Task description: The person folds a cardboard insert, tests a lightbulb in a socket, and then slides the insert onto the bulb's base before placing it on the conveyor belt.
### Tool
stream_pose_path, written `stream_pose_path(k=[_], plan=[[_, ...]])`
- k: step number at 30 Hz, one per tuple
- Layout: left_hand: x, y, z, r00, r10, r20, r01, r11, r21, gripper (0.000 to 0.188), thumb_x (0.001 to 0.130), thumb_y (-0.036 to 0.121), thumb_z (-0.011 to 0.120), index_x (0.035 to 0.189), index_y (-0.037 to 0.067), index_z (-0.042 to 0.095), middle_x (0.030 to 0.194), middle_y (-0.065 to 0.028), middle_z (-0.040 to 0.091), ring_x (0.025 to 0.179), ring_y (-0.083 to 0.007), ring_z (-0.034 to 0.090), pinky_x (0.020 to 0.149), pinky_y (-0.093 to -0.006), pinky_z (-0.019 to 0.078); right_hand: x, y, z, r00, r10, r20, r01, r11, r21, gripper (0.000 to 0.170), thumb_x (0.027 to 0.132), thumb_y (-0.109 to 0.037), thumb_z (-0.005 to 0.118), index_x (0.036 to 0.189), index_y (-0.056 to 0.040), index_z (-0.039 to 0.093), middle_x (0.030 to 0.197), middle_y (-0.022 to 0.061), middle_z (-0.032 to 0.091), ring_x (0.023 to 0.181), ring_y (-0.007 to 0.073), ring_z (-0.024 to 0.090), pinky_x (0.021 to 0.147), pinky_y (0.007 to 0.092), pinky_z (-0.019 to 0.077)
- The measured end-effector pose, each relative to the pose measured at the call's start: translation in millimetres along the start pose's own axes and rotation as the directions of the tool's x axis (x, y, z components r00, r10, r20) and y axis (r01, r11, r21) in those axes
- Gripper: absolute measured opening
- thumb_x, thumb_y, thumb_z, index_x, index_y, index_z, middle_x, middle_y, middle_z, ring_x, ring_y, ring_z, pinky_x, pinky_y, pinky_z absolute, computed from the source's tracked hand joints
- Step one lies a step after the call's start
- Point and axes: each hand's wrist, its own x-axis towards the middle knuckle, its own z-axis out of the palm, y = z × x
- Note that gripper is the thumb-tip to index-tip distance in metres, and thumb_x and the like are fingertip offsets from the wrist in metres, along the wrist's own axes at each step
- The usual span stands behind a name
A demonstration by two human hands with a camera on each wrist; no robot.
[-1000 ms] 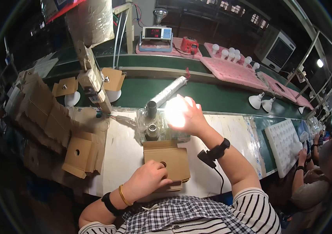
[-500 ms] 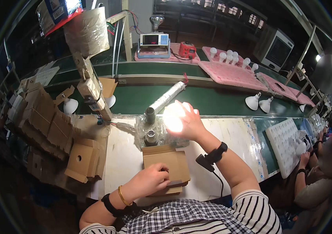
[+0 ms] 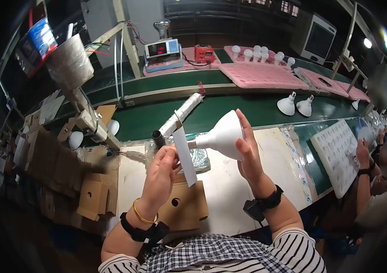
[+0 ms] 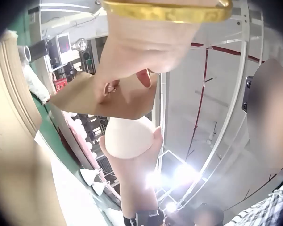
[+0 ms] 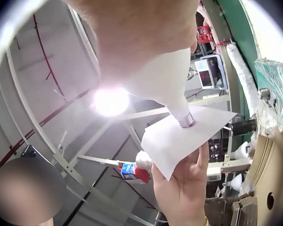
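In the head view my right hand (image 3: 250, 157) holds a white reflector bulb (image 3: 225, 136) by its wide end, thumb and fingers around the rim. Its threaded screw base (image 5: 185, 121) points left and meets the white face of a flat cardboard piece (image 3: 185, 157). My left hand (image 3: 159, 175) pinches that piece from its brown side (image 4: 82, 96), fingertips near its middle. The bulb is unlit. Below the hands lies a stack of brown cardboard pieces (image 3: 189, 207), the top one with a round hole.
A dark upright tube (image 3: 158, 138) stands behind my left hand. More cardboard (image 3: 94, 195) is piled left, beside a post (image 3: 91, 119). Behind are a digital meter (image 3: 162, 49), pink foam (image 3: 262, 76) with round bulbs, and loose reflector bulbs (image 3: 286, 104). Another person works right, at a white tray (image 3: 337, 152).
The glowing light in my right hand has gone out, and the bulb is turned base-left. My left hand has risen from the stack with a cardboard piece and brought it to the bulb's base.
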Motion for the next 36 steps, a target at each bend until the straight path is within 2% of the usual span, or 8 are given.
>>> stream_pose_path(k=[9,12,17,22,30,32,34,36], plan=[[90,-42,4,0.996,0.036,-0.087,-0.023,0.988,0.153,0.036,0.088,0.001,0.068,0.122,0.005,0.057,0.112,-0.0021,0.064,0.095,-0.0098,0.062,0.083,-0.0240,0.0518,30,25,-28,0.997,-0.049,-0.059,0.054,0.994,0.094,0.084,0.094,-0.050,0.054,0.157,-0.0064,0.019,0.158,0.0147,0.023,0.145,0.0258,0.025,0.118,0.0372,0.0166],[144,-27,-31,0.994,0.109,0.008,-0.100,0.878,0.467,0.021,0.092,0.000,0.062,0.112,0.004,0.060,0.095,0.0027,0.061,0.081,-0.0033,0.055,0.069,-0.0182,0.0447,73,64,-82,0.993,-0.017,0.113,0.047,0.961,-0.272,0.069,0.097,-0.044,0.055,0.152,-0.0087,0.033,0.154,0.0181,0.031,0.144,0.0291,0.030,0.115,0.0405,0.0280],[220,0,-156,0.970,0.242,-0.004,-0.102,0.420,0.902,0.011,0.095,0.001,0.055,0.105,0.001,0.059,0.092,0.0000,0.059,0.082,-0.0069,0.055,0.073,-0.0216,0.0449,144,118,-240,0.958,-0.192,-0.212,-0.122,0.396,-0.910,0.052,0.090,-0.032,0.065,0.135,-0.0090,0.052,0.137,0.0197,0.048,0.129,0.0387,0.044,0.105,0.0494,0.0403],[230,-14,-247,0.964,0.263,-0.038,0.032,0.029,0.999,0.009,0.093,-0.002,0.056,0.100,0.000,0.060,0.092,-0.0071,0.059,0.084,-0.0164,0.059,0.077,-0.0278,0.0481,172,103,-336,0.859,-0.325,-0.397,-0.452,-0.114,-0.885,0.050,0.089,-0.022,0.063,0.137,-0.0176,0.050,0.140,0.0135,0.046,0.129,0.0369,0.044,0.098,0.0541,0.0449],[215,-7,-206,0.903,0.384,0.190,-0.084,-0.277,0.957,0.018,0.090,0.002,0.056,0.108,0.001,0.061,0.126,-0.0143,0.056,0.115,-0.0287,0.056,0.093,-0.0366,0.0478,189,103,-336,0.921,-0.187,-0.343,-0.345,0.021,-0.938,0.027,0.086,-0.018,0.069,0.108,-0.0055,0.062,0.109,0.0170,0.058,0.104,0.0376,0.061,0.088,0.0470,0.0514],[193,3,-140,0.969,0.247,0.000,-0.075,0.296,0.952,0.017,0.093,0.004,0.055,0.109,0.001,0.061,0.125,-0.0099,0.057,0.115,-0.0220,0.056,0.093,-0.0321,0.0475,178,94,-289,0.969,-0.158,-0.189,-0.162,0.167,-0.973,0.024,0.085,-0.013,0.070,0.106,-0.0035,0.065,0.106,0.0171,0.059,0.100,0.0368,0.061,0.087,0.0422,0.0504],[170,-3,-110,0.985,0.168,0.031,-0.110,0.486,0.867,0.018,0.095,0.007,0.057,0.112,0.002,0.062,0.126,-0.0076,0.056,0.115,-0.0171,0.055,0.092,-0.0297,0.0473,164,90,-245,0.961,-0.198,-0.193,-0.068,0.509,-0.858,0.023,0.086,-0.013,0.069,0.106,-0.0013,0.065,0.098,0.0140,0.058,0.086,0.0259,0.063,0.077,0.0368,0.0522],[142,-8,-78,0.995,0.074,0.064,-0.095,0.570,0.816,0.024,0.095,0.008,0.059,0.118,0.001,0.062,0.126,-0.0086,0.056,0.115,-0.0190,0.056,0.096,-0.0315,0.0473,140,87,-191,0.944,0.148,-0.294,-0.195,0.971,-0.137,0.023,0.097,-0.014,0.059,0.115,0.0006,0.058,0.101,0.0080,0.061,0.083,0.0123,0.063,0.072,0.0253,0.0525]])
